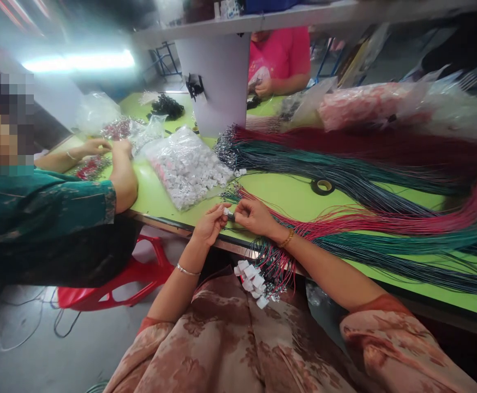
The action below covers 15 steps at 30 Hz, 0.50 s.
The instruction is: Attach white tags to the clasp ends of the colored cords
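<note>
Brown patterned clothing fills the bottom of the frame, and both arms of the person reach from it to the edge of the green tabletop. At the middle of the frame, the left hand is closed, with the fingertips clamped on a small white plug. Beside it, the right hand has its fingers drawn together and seems to pinch the dark piece which comes out from this plug. The two hands meet closely, perhaps because such a small part needs steadying from both sides.

Just below the right wrist, a bunch of white plugs on thin wires hangs over the front edge, probably so that it does not cover the working place. Long wires in red, green and dark colours lie toward the right of the frame, stretched side by side, maybe for keeping them untangled. Their near ends come close to the hands, which seems convenient for reaching.

Left of centre lies a clear bag full of white pieces, also within easy reach. A tape roll rests between the wire bundles.
</note>
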### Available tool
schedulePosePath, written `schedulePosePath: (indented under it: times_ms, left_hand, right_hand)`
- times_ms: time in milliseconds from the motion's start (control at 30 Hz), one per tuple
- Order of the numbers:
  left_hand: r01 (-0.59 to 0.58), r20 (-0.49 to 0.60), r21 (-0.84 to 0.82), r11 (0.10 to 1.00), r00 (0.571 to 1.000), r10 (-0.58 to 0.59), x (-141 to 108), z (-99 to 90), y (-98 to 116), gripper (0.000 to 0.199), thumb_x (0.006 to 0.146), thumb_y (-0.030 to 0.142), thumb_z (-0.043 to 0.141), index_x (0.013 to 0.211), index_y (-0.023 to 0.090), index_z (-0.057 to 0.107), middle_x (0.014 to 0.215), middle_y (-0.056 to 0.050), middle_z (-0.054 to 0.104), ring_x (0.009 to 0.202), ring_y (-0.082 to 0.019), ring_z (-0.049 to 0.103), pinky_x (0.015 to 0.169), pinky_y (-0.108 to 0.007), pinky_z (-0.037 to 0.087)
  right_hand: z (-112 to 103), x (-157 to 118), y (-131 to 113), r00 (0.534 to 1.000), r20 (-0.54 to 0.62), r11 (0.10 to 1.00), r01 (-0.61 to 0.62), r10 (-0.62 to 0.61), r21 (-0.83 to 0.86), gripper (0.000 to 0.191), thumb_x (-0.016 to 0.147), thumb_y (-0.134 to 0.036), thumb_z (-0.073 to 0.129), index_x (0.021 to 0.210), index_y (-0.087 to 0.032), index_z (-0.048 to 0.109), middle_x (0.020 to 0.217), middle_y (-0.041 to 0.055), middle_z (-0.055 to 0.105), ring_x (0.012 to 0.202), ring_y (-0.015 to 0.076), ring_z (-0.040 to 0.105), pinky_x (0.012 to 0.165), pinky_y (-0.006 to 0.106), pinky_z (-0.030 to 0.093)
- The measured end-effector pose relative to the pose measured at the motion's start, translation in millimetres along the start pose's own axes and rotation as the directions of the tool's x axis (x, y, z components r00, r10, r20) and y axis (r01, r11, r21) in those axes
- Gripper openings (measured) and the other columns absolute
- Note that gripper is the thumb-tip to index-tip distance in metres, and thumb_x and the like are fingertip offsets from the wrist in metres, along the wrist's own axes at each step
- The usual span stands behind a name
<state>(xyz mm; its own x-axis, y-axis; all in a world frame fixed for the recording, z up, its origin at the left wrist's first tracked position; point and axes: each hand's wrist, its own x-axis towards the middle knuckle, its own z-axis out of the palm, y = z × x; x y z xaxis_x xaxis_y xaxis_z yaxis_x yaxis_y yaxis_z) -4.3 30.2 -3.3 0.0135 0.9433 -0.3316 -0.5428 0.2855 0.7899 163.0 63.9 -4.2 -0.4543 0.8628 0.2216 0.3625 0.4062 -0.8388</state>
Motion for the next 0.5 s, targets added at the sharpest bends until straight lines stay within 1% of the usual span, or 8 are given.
schedulePosePath:
  times_ms: [167,300,367,500]
  left_hand:
    - [-0.036,-0.002,0.104,0.994,0.999,0.037,-2,1.0,-2,0.03,0.063,0.028,0.083,0.086,0.011,0.073,0.059,0.002,0.057,0.05,-0.004,0.048,0.046,-0.015,0.034]
    - [-0.136,-0.017,0.229,0.964,0.989,0.144,-4,5.9,-13,0.029,0.066,0.033,0.082,0.084,0.012,0.073,0.055,0.002,0.057,0.048,-0.004,0.045,0.046,-0.017,0.032]
    - [-0.161,-0.045,0.245,0.956,0.983,0.177,-5,7.5,-18,0.03,0.066,0.035,0.081,0.082,0.011,0.073,0.054,0.002,0.057,0.047,-0.004,0.044,0.046,-0.017,0.031]
    - [-0.146,-0.121,0.217,0.965,0.977,0.175,-7,7.6,-22,0.031,0.065,0.036,0.081,0.083,0.012,0.073,0.053,0.003,0.057,0.046,-0.005,0.045,0.046,-0.018,0.032]
  right_hand:
    - [-1,0,-1,1.0,0.011,1.0,0.01,-0.009,-0.024,0.008,0.07,-0.023,0.054,0.066,-0.016,0.056,0.058,-0.0041,0.051,0.053,0.008,0.04,0.053,0.021,0.03]
    - [3,-2,-2,1.0,0.025,0.998,0.014,-0.012,-0.067,0.013,0.075,-0.027,0.054,0.066,-0.017,0.054,0.058,-0.0029,0.051,0.053,0.0088,0.04,0.054,0.022,0.029]
    - [3,-2,-2,0.999,0.03,0.994,0.035,-0.032,-0.106,0.016,0.078,-0.027,0.053,0.067,-0.016,0.055,0.06,-0.0014,0.053,0.055,0.0096,0.042,0.055,0.023,0.029]
    - [2,-5,-4,0.995,0.083,0.988,0.065,-0.054,-0.142,0.015,0.081,-0.023,0.049,0.071,-0.015,0.058,0.063,0.0003,0.057,0.056,0.0103,0.045,0.057,0.023,0.03]
